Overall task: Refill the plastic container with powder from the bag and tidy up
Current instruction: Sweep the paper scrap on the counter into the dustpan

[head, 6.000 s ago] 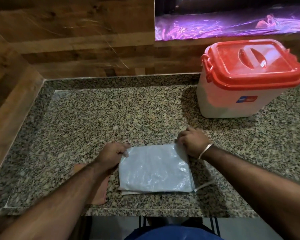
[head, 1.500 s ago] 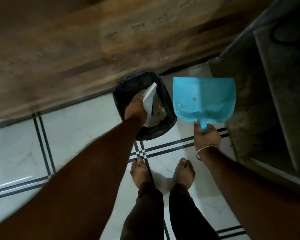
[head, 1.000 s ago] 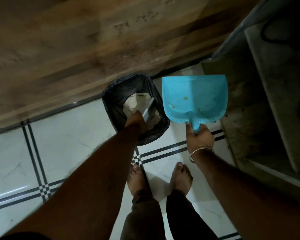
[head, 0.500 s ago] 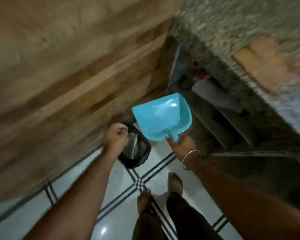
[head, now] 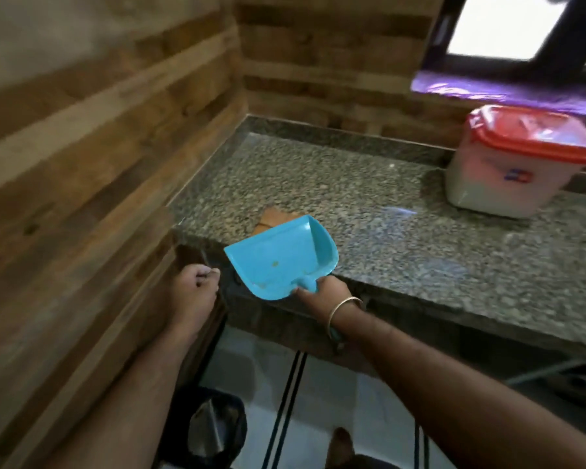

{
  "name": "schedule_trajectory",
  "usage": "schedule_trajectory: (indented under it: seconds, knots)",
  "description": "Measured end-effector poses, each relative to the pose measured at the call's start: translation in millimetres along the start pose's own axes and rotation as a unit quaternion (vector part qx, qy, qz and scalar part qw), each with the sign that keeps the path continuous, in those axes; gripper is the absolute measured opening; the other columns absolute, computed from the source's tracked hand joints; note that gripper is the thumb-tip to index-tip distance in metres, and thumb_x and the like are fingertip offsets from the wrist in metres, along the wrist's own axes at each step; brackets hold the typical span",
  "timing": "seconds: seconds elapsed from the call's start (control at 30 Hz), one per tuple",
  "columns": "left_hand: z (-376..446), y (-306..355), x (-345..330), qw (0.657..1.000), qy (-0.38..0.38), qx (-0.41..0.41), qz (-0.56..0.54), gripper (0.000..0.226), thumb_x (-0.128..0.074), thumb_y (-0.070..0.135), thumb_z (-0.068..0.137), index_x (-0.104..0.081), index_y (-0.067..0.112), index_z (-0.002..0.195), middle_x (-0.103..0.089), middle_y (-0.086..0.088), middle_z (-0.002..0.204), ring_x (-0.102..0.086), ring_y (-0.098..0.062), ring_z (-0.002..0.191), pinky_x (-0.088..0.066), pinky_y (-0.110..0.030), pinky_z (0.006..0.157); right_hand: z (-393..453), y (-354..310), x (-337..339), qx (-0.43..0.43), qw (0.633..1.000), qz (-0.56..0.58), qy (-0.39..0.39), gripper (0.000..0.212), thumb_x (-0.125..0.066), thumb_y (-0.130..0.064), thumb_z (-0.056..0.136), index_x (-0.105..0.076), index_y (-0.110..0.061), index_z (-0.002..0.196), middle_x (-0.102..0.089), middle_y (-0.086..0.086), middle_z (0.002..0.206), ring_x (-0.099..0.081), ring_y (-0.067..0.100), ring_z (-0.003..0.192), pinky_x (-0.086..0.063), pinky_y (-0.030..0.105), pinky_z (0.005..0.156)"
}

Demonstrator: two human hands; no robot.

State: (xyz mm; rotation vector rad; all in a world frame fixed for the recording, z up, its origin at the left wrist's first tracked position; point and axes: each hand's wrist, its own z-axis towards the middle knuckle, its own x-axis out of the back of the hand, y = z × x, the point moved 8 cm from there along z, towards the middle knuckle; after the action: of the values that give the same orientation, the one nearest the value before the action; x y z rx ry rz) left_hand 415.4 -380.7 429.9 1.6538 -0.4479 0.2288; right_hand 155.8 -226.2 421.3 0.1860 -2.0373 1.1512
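Observation:
My right hand (head: 322,292) grips the handle of a blue dustpan (head: 278,258), held tilted over the front edge of the granite counter (head: 403,238). My left hand (head: 193,289) hangs by the wooden wall with fingers loosely curled and nothing in it. The white plastic container (head: 501,184) with its red lid (head: 535,137) closed stands at the counter's back right. The folded bag (head: 208,431) lies inside the black bin (head: 232,438) on the floor below.
An orange-brown cloth (head: 274,216) lies on the counter just behind the dustpan. Wooden walls close in the left and back. A window ledge with purple covering (head: 508,93) runs above the container. White tiled floor (head: 332,394) lies under the counter.
My left hand let go of the folded bag into the bin and lifted away. I straightened up; my right hand raised the dustpan from the floor to counter height.

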Motion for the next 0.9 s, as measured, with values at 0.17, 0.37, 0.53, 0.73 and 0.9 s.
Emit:
schedule_trajectory:
  seconds: [0.17,0.37,0.53,0.73,0.9]
  knots:
    - [18,39,-91,0.992,-0.078,-0.047,0.085,0.027,-0.073,0.044,0.085,-0.073,0.017,0.087,-0.077,-0.003,0.076,-0.074,-0.029,0.076,-0.058,-0.039,0.071,8,61,70,-0.076,0.994,0.044,0.057,0.048,-0.072,-0.050,0.089,-0.073,-0.005,0.106,-0.074,0.012,0.102,-0.070,0.030,0.098,-0.055,0.037,0.077]
    - [40,70,-170,0.972,-0.106,-0.090,0.189,0.006,-0.075,0.015,0.092,-0.072,0.016,0.088,-0.069,-0.001,0.079,-0.065,-0.028,0.081,-0.039,-0.031,0.067,15,147,117,-0.163,0.978,0.088,0.091,0.037,-0.073,-0.042,0.089,-0.073,-0.009,0.107,-0.071,0.006,0.094,-0.070,0.026,0.093,-0.054,0.031,0.076]
    - [84,68,-206,0.958,-0.094,-0.093,0.253,0.010,-0.078,0.022,0.093,-0.071,0.022,0.099,-0.077,-0.011,0.108,-0.071,-0.035,0.099,-0.046,-0.031,0.075,32,178,132,-0.194,0.973,0.090,0.086,0.028,-0.072,-0.044,0.092,-0.067,-0.016,0.091,-0.064,-0.002,0.077,-0.068,0.023,0.082,-0.048,0.029,0.064]
    - [119,71,-241,0.933,-0.129,-0.111,0.318,0.051,-0.082,0.028,0.091,-0.068,0.012,0.137,-0.075,-0.016,0.126,-0.071,-0.033,0.098,-0.051,-0.032,0.073,67,182,139,-0.211,0.971,0.055,0.097,0.035,-0.069,-0.047,0.092,-0.068,-0.012,0.090,-0.061,0.002,0.075,-0.063,0.026,0.078,-0.038,0.027,0.055]
    - [125,87,-264,0.920,-0.127,-0.164,0.332,0.027,-0.075,0.018,0.097,-0.073,0.008,0.121,-0.076,-0.007,0.109,-0.065,-0.016,0.078,-0.044,-0.021,0.060,90,175,137,-0.232,0.966,0.035,0.107,0.044,-0.067,-0.051,0.094,-0.073,-0.008,0.100,-0.062,0.004,0.081,-0.057,0.025,0.075,-0.029,0.023,0.050]
